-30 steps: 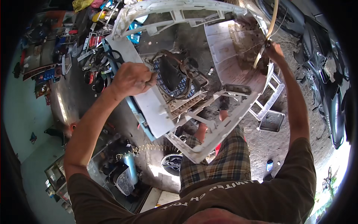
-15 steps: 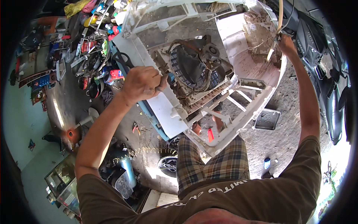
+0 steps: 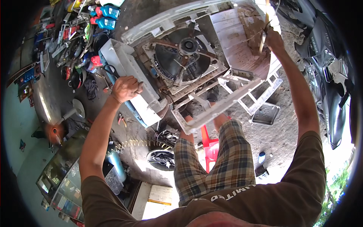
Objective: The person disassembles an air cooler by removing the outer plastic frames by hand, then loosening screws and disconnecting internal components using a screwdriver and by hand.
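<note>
A dirty white plastic appliance shell (image 3: 196, 121) stands tilted in front of me, its frame broken open at the near left. Inside sits a dark round part with rusty metal arms and a central pulley (image 3: 188, 46). My left hand (image 3: 126, 89) is closed over the upper edge of a white panel (image 3: 141, 108) with a blue outer side. My right hand (image 3: 274, 40) is closed at the shell's far-right wall, beside a pale stick-like strip (image 3: 261, 42) and a thin cord. Its fingertips are partly hidden. Brown dirt (image 3: 251, 32) coats that inner wall.
A red plastic stool (image 3: 211, 151) stands between my legs. A metal tray (image 3: 266, 113) lies at the right, near a parked motorbike (image 3: 321, 56). Left are bottles (image 3: 106, 23), piled parts, pliers (image 3: 121, 119) and a glass case (image 3: 68, 189). A wheel (image 3: 162, 159) lies close by.
My left hand has moved left and down with the white panel, and a gap has opened between panel and frame. The shell and my right hand appear shifted left in view.
</note>
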`<state>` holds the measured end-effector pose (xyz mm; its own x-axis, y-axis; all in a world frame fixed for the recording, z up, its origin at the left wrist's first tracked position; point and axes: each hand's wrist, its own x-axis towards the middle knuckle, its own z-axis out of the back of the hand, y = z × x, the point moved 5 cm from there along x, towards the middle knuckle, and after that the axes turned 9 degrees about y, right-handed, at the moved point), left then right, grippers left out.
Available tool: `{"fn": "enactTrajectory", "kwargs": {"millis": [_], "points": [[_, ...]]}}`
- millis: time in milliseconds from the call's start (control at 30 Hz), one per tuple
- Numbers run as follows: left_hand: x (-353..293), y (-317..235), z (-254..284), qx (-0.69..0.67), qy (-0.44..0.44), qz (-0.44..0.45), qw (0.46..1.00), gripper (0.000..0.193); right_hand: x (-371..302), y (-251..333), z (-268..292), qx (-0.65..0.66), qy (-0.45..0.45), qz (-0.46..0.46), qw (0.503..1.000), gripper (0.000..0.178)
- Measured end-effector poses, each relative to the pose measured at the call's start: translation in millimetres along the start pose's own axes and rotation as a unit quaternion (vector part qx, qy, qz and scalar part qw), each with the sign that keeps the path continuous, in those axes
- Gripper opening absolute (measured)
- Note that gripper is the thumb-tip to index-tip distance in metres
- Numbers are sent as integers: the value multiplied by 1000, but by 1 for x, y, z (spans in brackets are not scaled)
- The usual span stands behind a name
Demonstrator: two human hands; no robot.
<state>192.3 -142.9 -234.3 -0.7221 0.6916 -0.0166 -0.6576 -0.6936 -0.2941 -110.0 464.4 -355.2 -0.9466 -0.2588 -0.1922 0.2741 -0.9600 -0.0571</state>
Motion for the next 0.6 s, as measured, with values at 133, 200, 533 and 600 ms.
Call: {"fn": "enactTrajectory", "kwargs": {"millis": [133, 200, 533, 600], "points": [[-33, 9, -59, 9, 31, 19, 999, 34, 9, 49, -39, 131, -9, 139, 982, 14], [-42, 15, -93, 1, 18, 23, 1000, 34, 20, 47, -32, 117, -76, 165, 976, 14], [-154, 37, -234, 9, 105, 96, 990, 29, 41, 195, -61, -16, 96, 41, 994, 22], [-154, 29, -242, -7, 81, 154, 985, 29, 39, 198, -73, -44, 127, 58, 989, 22]]}}
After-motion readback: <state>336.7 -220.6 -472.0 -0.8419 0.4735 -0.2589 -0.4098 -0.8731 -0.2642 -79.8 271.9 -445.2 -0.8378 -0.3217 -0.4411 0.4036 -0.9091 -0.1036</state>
